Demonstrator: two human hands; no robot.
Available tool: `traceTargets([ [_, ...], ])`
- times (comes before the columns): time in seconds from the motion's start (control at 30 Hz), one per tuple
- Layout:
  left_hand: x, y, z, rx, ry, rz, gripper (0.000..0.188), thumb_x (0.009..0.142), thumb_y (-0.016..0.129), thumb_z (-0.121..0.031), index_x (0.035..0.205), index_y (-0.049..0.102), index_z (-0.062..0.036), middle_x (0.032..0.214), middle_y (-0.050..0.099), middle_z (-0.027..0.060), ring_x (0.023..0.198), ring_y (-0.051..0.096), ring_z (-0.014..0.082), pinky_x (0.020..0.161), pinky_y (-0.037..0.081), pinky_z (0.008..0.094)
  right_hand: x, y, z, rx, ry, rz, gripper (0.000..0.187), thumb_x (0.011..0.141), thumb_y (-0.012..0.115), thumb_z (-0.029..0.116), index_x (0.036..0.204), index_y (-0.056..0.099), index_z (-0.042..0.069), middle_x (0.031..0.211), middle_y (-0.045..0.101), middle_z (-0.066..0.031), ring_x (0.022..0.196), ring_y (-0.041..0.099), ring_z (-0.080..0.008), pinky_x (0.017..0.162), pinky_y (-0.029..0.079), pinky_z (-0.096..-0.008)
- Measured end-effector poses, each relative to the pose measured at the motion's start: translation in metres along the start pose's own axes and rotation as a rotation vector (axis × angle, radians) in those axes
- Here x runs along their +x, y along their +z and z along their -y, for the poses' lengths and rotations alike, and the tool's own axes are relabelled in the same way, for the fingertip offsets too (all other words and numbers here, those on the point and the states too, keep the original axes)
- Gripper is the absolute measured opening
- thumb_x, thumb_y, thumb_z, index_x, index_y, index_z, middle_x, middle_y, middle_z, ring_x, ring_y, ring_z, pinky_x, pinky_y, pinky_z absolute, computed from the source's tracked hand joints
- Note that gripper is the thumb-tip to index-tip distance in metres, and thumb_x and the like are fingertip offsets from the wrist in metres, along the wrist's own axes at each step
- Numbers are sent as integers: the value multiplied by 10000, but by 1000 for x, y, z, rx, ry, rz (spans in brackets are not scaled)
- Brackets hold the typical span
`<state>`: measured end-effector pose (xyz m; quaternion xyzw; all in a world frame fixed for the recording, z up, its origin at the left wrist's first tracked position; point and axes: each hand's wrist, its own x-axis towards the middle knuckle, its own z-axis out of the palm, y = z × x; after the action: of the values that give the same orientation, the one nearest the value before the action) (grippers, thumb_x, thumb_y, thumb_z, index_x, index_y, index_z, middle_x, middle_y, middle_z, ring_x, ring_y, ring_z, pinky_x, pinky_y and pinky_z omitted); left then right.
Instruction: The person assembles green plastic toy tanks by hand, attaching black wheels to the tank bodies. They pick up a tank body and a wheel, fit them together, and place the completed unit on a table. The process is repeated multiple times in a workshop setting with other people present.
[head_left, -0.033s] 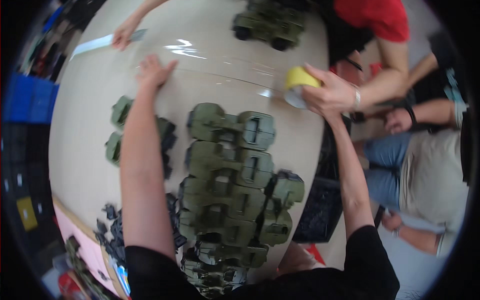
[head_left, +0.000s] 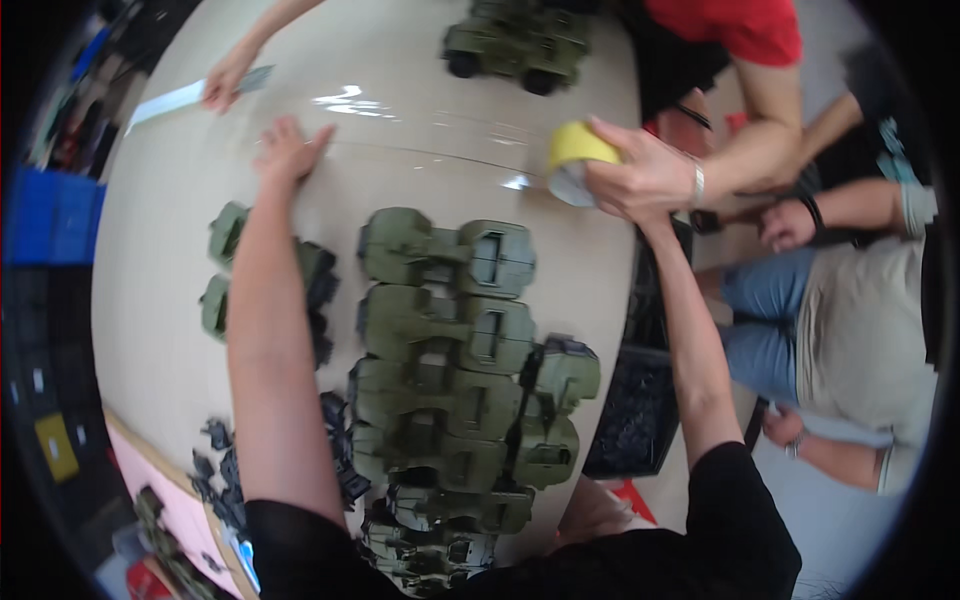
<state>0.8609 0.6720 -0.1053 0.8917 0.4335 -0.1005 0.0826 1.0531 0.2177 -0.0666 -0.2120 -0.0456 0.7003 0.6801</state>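
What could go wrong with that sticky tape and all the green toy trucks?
1. The clear strip of tape is stretched across the beige table between the left hand, pressed flat, and the yellow tape roll in the right hand. It might sag and stick down crooked.
2. The olive-green plastic truck bodies lie close below, so a dropped strip could catch on them.
3. The roll sits near the table edge and could fall if the grip slips.

Yellow tape roll (head_left: 578,150), olive-green toy trucks (head_left: 445,330)
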Motion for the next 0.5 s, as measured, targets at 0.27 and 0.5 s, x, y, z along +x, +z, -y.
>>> traceTargets([
  [0.27,15,6,-6,84,25,-21,960,780,321,-762,1448,108,-107,1520,84,50,1392,98,264,1027,147,630,-39,-55,-36,-587,-468,-1243,371,707,787,241,934,627,-5,851,653,-63,718,610,-135,614,493,-281],
  [0.5,18,10,-2,40,32,-22,970,776,327,-764,1450,94,-107,1522,57,68,1395,63,288,1026,110,641,-62,-50,-25,-431,-263,-1055,256,810,695,255,917,595,46,898,651,-49,785,624,-142,684,505,-289],
])
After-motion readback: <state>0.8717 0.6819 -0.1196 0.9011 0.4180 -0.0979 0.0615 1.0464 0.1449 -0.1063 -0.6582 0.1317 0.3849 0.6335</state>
